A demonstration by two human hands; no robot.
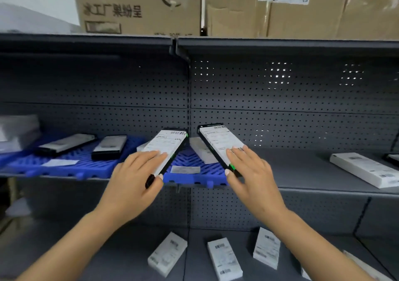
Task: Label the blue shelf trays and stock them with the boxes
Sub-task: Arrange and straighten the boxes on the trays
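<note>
My left hand (pixel 138 172) holds a flat black box with a white label (pixel 170 144) by its near end, thumb under it, tilted up above the shelf. My right hand (pixel 248 168) grips a second such box (pixel 218 140) the same way. Both boxes hang over the middle blue tray (pixel 194 179), which carries a small label sticker (pixel 185 169) and a white box (pixel 201 151) at its back. The left blue tray (pixel 64 168) bears a sticker (pixel 59 162) and two black boxes (pixel 64 144) (pixel 110 146).
The grey shelf (pixel 302 172) right of the trays holds a long white box (pixel 364 169). Several small white boxes (pixel 167 253) lie on the lower shelf. Large cardboard cartons (pixel 140 6) stand on the top shelf. A perforated back panel (pixel 280 107) closes the rear.
</note>
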